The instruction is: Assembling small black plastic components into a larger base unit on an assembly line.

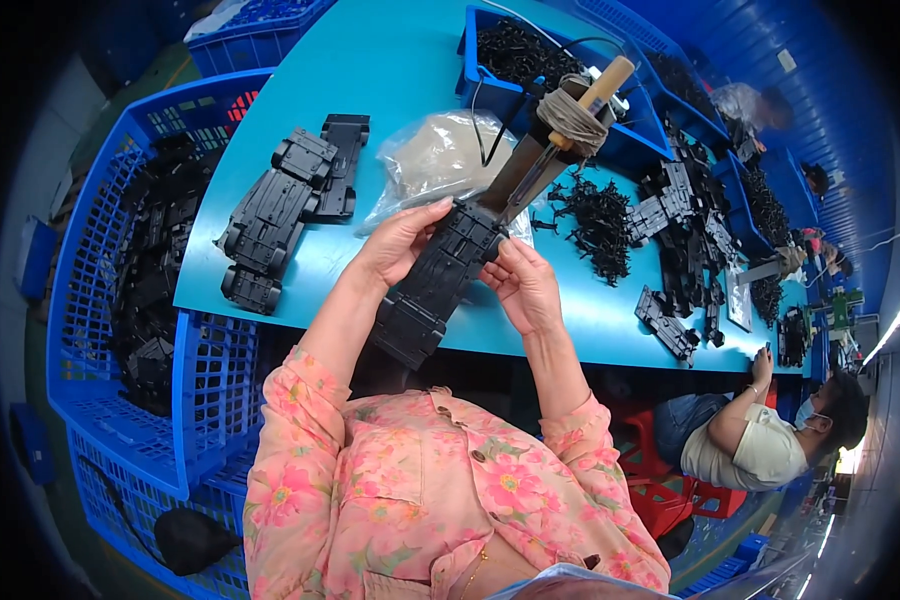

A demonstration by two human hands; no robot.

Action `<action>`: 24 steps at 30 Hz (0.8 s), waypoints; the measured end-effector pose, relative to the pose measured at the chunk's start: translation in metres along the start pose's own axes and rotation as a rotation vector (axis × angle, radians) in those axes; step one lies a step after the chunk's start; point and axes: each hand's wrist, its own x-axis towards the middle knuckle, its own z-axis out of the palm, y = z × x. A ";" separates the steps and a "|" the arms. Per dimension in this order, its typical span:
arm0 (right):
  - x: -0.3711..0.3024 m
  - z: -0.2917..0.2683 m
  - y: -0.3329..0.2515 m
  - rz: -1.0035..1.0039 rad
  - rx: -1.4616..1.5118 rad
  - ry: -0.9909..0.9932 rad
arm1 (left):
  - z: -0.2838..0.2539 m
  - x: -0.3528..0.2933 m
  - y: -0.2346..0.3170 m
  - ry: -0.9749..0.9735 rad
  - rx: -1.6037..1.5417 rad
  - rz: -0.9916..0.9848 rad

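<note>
Over the table's near edge, both hands hold a long black plastic vehicle chassis [432, 285], tilted, its near end hanging past the edge. My left hand [402, 242] grips its upper left side with the thumb on top. The fingers of my right hand [523, 284] close on the opposite side near the far end. Right at that far end is a wooden-handled tool like a soldering iron [606, 86], bound with cloth to a slanted metal stand [518, 172]. The tool's thin rod points down toward the chassis; whether its tip touches cannot be made out.
More black chassis [270, 215] lie stacked at left on the turquoise table [310, 60]. Behind my hands sits a transparent plastic bag [440, 155]. Small black parts [598, 225] are heaped at right. Blue crates [185, 400] stand at left; a co-worker [750, 440] sits at right.
</note>
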 end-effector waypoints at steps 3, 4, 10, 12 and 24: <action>-0.001 0.004 -0.002 -0.009 -0.019 0.006 | -0.002 0.001 0.000 -0.013 0.014 0.006; -0.002 0.005 -0.002 -0.007 -0.020 0.005 | -0.002 0.001 -0.001 -0.012 0.012 0.007; -0.003 0.004 -0.003 -0.015 -0.020 0.013 | -0.002 0.001 -0.001 0.002 0.008 0.013; -0.003 0.006 -0.004 -0.005 0.031 0.028 | -0.003 0.002 -0.002 0.010 0.004 0.011; -0.003 0.006 -0.002 -0.015 0.023 0.036 | -0.002 0.000 -0.001 0.005 0.022 0.010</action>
